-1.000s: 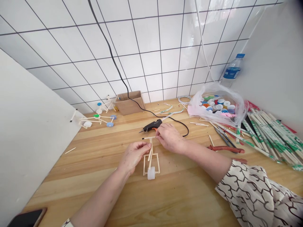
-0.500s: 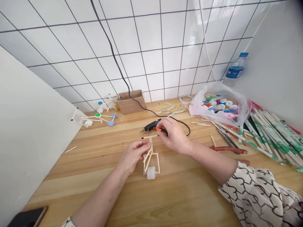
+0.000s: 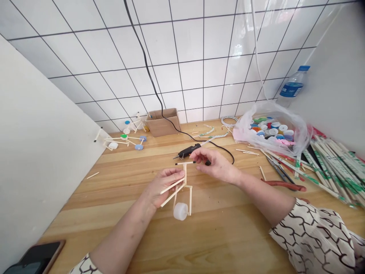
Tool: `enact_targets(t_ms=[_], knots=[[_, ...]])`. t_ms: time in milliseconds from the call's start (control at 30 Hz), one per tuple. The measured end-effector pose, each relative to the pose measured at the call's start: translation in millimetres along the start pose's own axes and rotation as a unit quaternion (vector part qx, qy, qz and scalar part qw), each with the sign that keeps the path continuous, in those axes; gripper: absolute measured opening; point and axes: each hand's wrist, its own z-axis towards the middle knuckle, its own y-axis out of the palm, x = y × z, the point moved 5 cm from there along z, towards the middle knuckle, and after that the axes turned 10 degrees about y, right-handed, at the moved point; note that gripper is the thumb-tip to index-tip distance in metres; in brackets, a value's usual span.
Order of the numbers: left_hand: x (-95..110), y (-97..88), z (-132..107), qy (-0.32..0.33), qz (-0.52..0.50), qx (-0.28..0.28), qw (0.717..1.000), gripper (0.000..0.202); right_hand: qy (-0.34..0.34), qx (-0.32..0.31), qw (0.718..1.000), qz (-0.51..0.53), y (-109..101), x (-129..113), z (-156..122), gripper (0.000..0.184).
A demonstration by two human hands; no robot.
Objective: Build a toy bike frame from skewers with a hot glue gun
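Observation:
My left hand [image 3: 166, 184] is closed on a small frame of thin wooden sticks [image 3: 180, 187] with a white bottle cap [image 3: 180, 211] as a wheel at its lower end, held just above the wooden table [image 3: 216, 236]. My right hand [image 3: 214, 164] pinches the right end of the short crossbar stick [image 3: 186, 163] at the top of the frame. The black glue gun [image 3: 188, 151] lies on the table just behind my right hand, its cord running up the tiled wall.
Finished stick-and-cap models [image 3: 127, 140] and a cardboard box [image 3: 164, 122] stand at the back left. A plastic bag of coloured caps [image 3: 270, 129], a water bottle [image 3: 293, 86], scissors, red pliers [image 3: 285, 185] and wrapped chopsticks [image 3: 336, 167] crowd the right. A phone [image 3: 34, 258] lies front left.
My left hand has lifted and tilted the stick frame off the table. My right hand rose with it, still at the crossbar, a little further from the glue gun.

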Motion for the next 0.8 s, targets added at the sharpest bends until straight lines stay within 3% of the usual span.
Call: enact_targets(t_ms=[167, 433, 600, 800], knots=[[-1, 4.0, -2, -0.008, -0.019, -0.015, 1.000, 0.036, 0.014, -0.066, 0.996, 0.052, 7, -2, -1, 0.031], [0, 1.8, 0, 0.023, -0.046, -0.031, 0.998, 0.028, 0.086, -0.097, 0.981, 0.146, 15, 3, -4, 0.027], [10, -1.6, -2, 0.124, 0.015, -0.004, 0.992, 0.028, 0.071, -0.098, 0.981, 0.149, 17, -4, -6, 0.022], [26, -3.0, -12, 0.265, 0.125, 0.052, 0.955, 0.019, 0.068, -0.081, 0.984, 0.146, 16, -8, -7, 0.023]])
